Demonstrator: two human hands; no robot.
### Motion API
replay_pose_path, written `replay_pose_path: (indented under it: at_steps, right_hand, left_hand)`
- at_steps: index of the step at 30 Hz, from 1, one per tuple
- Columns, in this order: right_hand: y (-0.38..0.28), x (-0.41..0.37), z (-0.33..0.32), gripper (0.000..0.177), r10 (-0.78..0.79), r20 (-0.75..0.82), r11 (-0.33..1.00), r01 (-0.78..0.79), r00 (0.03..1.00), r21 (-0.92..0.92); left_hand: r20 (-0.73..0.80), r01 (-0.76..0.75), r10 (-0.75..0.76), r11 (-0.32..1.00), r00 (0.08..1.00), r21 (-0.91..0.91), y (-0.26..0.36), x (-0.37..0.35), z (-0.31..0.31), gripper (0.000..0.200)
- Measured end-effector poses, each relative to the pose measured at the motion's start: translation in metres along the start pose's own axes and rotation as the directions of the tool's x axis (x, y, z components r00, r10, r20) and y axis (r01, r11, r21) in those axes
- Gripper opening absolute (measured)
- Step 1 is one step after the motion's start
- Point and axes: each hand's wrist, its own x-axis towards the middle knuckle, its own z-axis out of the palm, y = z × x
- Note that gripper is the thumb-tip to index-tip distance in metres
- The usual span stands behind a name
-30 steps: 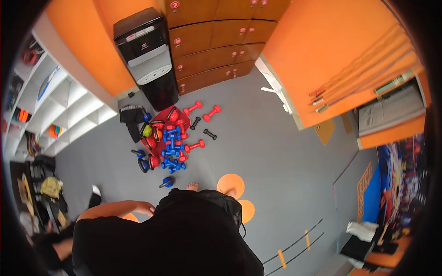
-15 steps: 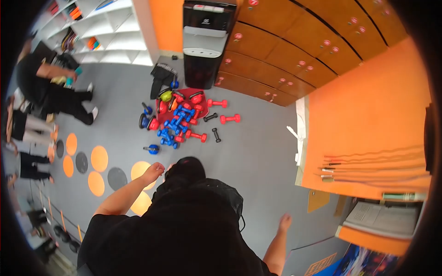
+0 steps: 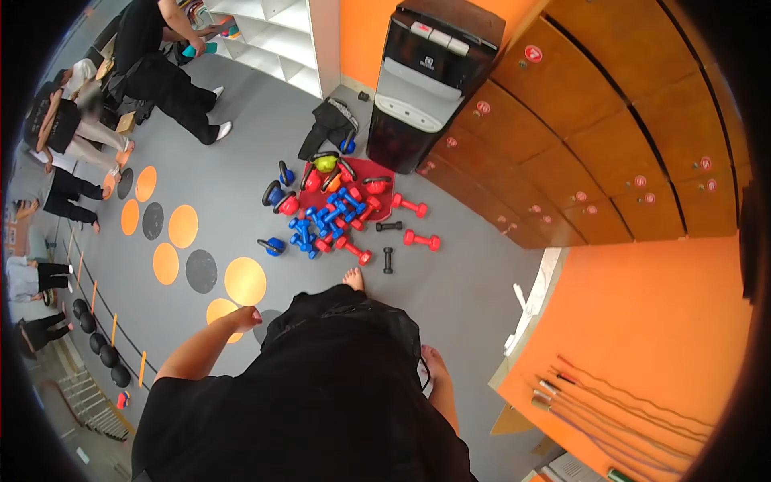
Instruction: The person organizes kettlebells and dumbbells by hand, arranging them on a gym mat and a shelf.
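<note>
Red/blue coated dumbbells, heaped before water dispenser: judged heavy, rigid; grasp centre bar. Left hand, right hand empty; finger curl unreadable.

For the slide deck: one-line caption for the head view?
Barefoot person, left hand and right hand empty, facing dumbbell pile by water dispenser.

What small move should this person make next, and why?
Probably a step forward: the left hand and right hand hang at the sides, seemingly empty, and the nearest weights, a black dumbbell and a red dumbbell, lie on the floor just beyond the bare foot.
</note>
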Motion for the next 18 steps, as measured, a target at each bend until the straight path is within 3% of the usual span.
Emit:
replay_pose_path:
  at_steps: [1, 2, 3, 4, 5, 7, 8, 9, 10, 11, 13, 15, 17, 18]
  right_hand:
    - [-0.014, 0.006, -0.002, 0.046, 0.039, -0.062, 0.999, -0.041, 0.997, -0.024]
    - [-0.019, 0.014, -0.007, 0.046, 0.031, -0.058, 0.999, -0.033, 0.998, -0.033]
    - [0.001, 0.047, -0.020, 0.048, -0.099, -0.033, 0.993, 0.101, 0.994, 0.063]
    - [0.005, 0.068, -0.031, 0.050, -0.223, -0.017, 0.962, 0.223, 0.975, 0.159]
    - [-0.019, 0.067, -0.037, 0.050, -0.224, -0.005, 0.964, 0.222, 0.975, 0.144]
    - [-0.075, 0.055, -0.050, 0.053, -0.031, -0.019, 0.997, 0.033, 0.999, 0.070]
    - [-0.079, 0.079, -0.061, 0.053, -0.012, -0.010, 0.999, 0.012, 1.000, 0.042]
    - [-0.068, 0.122, -0.082, 0.053, -0.114, 0.042, 0.992, 0.116, 0.993, -0.057]
    - [-0.067, 0.149, -0.097, 0.054, -0.216, 0.113, 0.961, 0.232, 0.970, -0.148]
    - [-0.088, 0.149, -0.105, 0.054, -0.201, 0.133, 0.958, 0.223, 0.971, -0.180]
    - [-0.162, 0.153, -0.106, 0.055, -0.189, 0.313, 0.826, 0.323, 0.931, -0.461]
    - [-0.207, 0.174, -0.113, 0.053, -0.124, 0.351, 0.814, 0.297, 0.928, -0.499]
    - [-0.251, 0.196, -0.117, 0.052, -0.054, 0.387, 0.793, 0.275, 0.920, -0.544]
    - [-0.271, 0.202, -0.117, 0.052, -0.057, 0.416, 0.721, 0.325, 0.908, -0.612]
  left_hand:
    - [0.130, -0.043, 0.023, 0.987, 0.991, 0.152, 0.020, 0.005, -0.021, 0.030]
    - [0.133, -0.041, 0.012, 0.975, 0.991, 0.220, 0.040, 0.007, -0.037, 0.034]
    - [0.027, -0.052, 0.046, 0.956, 0.999, 0.290, 0.066, 0.005, -0.051, 0.034]
    - [-0.109, -0.081, 0.109, 0.969, 0.988, 0.234, 0.084, 0.010, -0.060, 0.030]
    - [-0.242, -0.113, 0.155, 0.977, 0.958, 0.180, 0.098, 0.015, -0.065, 0.027]
    - [-0.438, -0.341, 0.219, 0.914, 0.872, -0.221, 0.122, 0.032, -0.065, 0.020]
    - [-0.468, -0.388, 0.184, 0.835, 0.864, -0.390, 0.127, 0.043, -0.060, 0.019]
    - [-0.488, -0.421, 0.132, 0.724, 0.863, -0.547, 0.131, 0.047, -0.047, 0.018]
    - [-0.471, -0.361, 0.045, 0.708, 0.881, -0.607, 0.151, 0.031, -0.043, 0.019]
    - [-0.469, -0.343, 0.010, 0.694, 0.883, -0.632, 0.149, 0.030, -0.022, 0.019]
    - [-0.491, -0.365, -0.096, 0.551, 0.866, -0.751, 0.143, 0.036, 0.030, 0.020]
    - [-0.482, -0.349, -0.270, 0.418, 0.834, -0.838, 0.148, 0.030, 0.093, 0.023]
    - [-0.267, -0.143, -0.530, 0.263, 0.805, -0.954, 0.172, 0.011, 0.145, 0.023]
    - [-0.175, -0.086, -0.611, 0.172, 0.772, -0.981, 0.193, 0.001, 0.160, 0.023]
